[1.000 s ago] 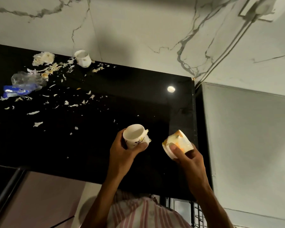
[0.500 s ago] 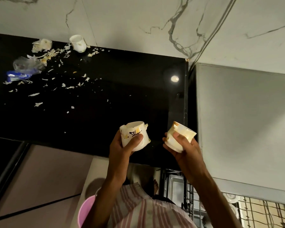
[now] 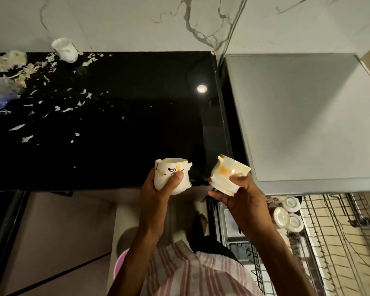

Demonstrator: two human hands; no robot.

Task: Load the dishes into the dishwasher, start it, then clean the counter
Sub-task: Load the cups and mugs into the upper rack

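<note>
My left hand [image 3: 158, 195] grips a white cup with a bird print [image 3: 171, 174] over the front edge of the black counter [image 3: 115, 129]. My right hand [image 3: 239, 195] holds a white and orange cup [image 3: 228, 175], tilted, just left of the grey dishwasher top [image 3: 297, 116]. Below it at the lower right, the wire dishwasher rack [image 3: 333, 242] is pulled out, with small white dishes [image 3: 288, 216] in it. A third white cup [image 3: 65, 49] stands at the counter's back left by the wall.
Food scraps [image 3: 30, 71] and a clear plastic wrapper [image 3: 0, 90] litter the left of the counter. A pink bucket rim [image 3: 121, 261] shows by my striped shirt. The marble wall [image 3: 137, 22] runs behind the counter.
Both hands carried their cups toward me and to the right, off the counter's middle to its front edge. My view tipped down, so the open rack came into sight.
</note>
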